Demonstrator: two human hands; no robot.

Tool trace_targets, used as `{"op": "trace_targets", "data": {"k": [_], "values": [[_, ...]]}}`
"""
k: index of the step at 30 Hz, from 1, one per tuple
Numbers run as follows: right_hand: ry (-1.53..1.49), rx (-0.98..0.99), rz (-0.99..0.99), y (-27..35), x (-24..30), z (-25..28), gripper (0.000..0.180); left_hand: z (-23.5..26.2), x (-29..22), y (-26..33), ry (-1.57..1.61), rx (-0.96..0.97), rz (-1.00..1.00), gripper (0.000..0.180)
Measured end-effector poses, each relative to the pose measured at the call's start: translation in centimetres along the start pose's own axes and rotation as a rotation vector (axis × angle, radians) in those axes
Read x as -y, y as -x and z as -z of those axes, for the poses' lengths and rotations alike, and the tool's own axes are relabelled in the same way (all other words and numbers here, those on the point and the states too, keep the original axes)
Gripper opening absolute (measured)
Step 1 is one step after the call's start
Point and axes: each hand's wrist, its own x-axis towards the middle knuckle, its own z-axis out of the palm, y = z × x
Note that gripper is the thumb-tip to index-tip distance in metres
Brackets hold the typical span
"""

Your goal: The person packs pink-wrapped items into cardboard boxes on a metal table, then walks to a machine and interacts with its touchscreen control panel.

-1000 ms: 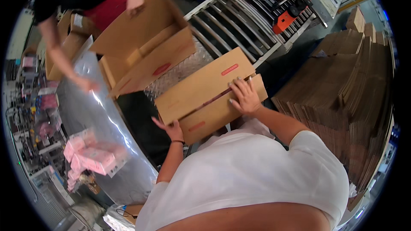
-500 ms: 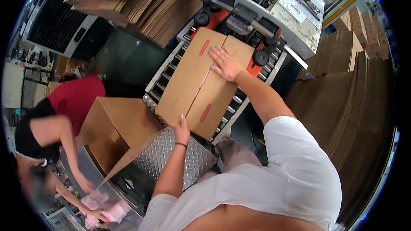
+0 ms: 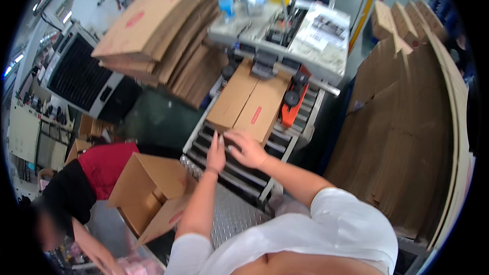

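Observation:
A closed brown carton (image 3: 248,101) lies on the roller conveyor (image 3: 228,167), its far end between the dark wheels and under the head of a carton-sealing machine (image 3: 265,65). My left hand (image 3: 216,156) is at the carton's near edge with its fingers stretched out. Close beside it, my right hand (image 3: 246,149) has its fingers extended by the same near end. Neither hand is wrapped round anything. Whether the fingertips still touch the cardboard I cannot tell.
An open carton (image 3: 145,198) stands at my left, beside a diamond-plate metal surface (image 3: 238,209). A co-worker in a red and black top (image 3: 108,165) reaches toward pink packs (image 3: 140,266). Flat cardboard is stacked at the back left (image 3: 153,25) and right (image 3: 387,142).
The carton has moved away from me, farther into the sealing machine. My right hand has come off its top to the near end, beside my left. The view has shifted.

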Motion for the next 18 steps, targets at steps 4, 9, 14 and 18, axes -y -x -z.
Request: {"op": "trace_targets", "data": {"k": [4,9,14,18], "values": [[-0.187,0.192,-0.224,-0.5,11.3,3.3,0.050,-1.7,7.9,13.8,0.212,0.245,-0.105,0.051],[0.421,0.255,0.030,6.3,30.0,16.5,0.048,3.9,8.9,34.1,-0.130,0.913,-0.032,0.061],[0.971,-0.141,0.075,15.4,45.5,28.7,0.018,15.9,18.2,49.9,-0.139,0.597,0.158,0.061],[1.327,-0.159,-0.213,20.8,49.5,38.0,0.029,21.0,22.3,55.5,0.055,0.224,0.367,0.053]]}}
